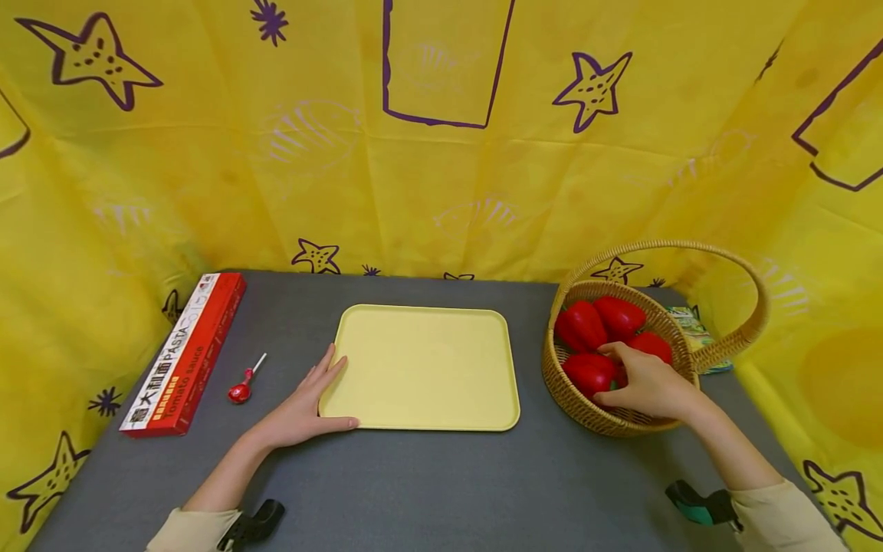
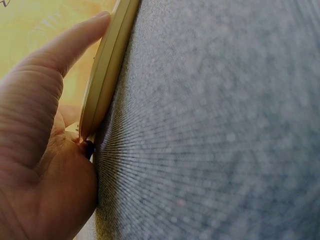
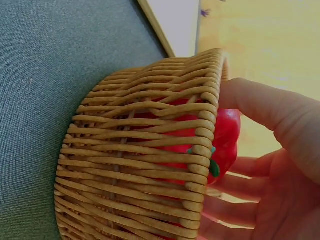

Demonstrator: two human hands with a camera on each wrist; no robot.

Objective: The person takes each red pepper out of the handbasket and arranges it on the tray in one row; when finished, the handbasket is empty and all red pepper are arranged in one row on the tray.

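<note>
A yellow rectangular tray (image 1: pixel 422 368) lies flat on the grey table. My left hand (image 1: pixel 297 410) rests at its near left corner, fingers spread along the left edge and thumb along the front edge. In the left wrist view, the thumb (image 2: pixel 45 65) lies against the tray's rim (image 2: pixel 102 75). On the right, a woven basket (image 1: pixel 576 406) with a tall handle holds several red bell peppers (image 1: pixel 618 316). My right hand (image 1: pixel 648 387) reaches inside and grips the nearest bell pepper (image 1: pixel 588 372), thumb and fingers around it. Its green stem shows beside the basket rim (image 3: pixel 202 150) in the right wrist view.
On the left lie a red and white pasta box (image 1: pixel 186 353) and a red-wrapped lollipop (image 1: pixel 239 392). A colourful packet (image 1: pixel 697 333) sits partly hidden behind the basket. Yellow patterned cloth (image 1: pixel 441 192) hangs behind and beside the table.
</note>
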